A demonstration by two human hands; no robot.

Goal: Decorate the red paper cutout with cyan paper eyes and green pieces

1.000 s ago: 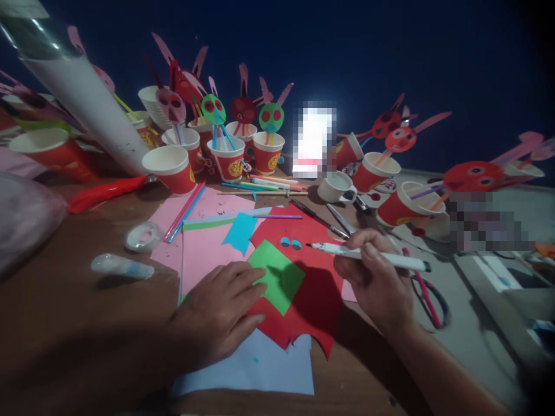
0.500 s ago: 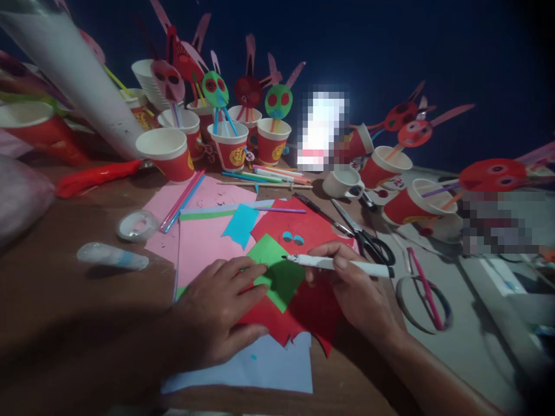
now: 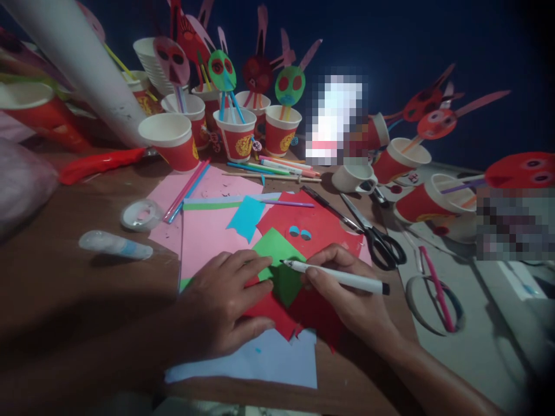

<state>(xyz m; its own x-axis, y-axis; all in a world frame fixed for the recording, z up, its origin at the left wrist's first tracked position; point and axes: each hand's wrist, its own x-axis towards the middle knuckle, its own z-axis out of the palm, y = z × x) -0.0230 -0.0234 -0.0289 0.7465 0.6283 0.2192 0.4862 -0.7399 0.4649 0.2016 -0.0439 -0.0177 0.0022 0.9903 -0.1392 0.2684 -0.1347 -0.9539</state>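
My left hand (image 3: 229, 300) lies flat, fingers spread, over the left edge of a square of green paper (image 3: 286, 289). In my right hand (image 3: 347, 289) is a white marker pen (image 3: 351, 278), uncapped. Its black tip is at the green square; I cannot tell whether it touches. Beneath the green square lies a larger, ragged-edged red paper (image 3: 281, 211). Two small blue-and-dark discs (image 3: 299, 233) rest on the red paper. To the left are a blue paper scrap (image 3: 247, 218) and pink paper (image 3: 203, 231). A pale blue sheet (image 3: 277, 364) shows below my hands.
Black-handled scissors (image 3: 384, 248) and a black pen (image 3: 332, 208) lie to the right. At left are a tape roll (image 3: 141, 215) and a glue bottle (image 3: 115, 245). Red paper cups (image 3: 169, 144) with paper faces on straws stand behind, near a white mug (image 3: 353, 178).
The marker tip has shifted slightly left and down over the green square, and the pen's back end has dipped. My left hand stays in place. The whole view has moved a little.
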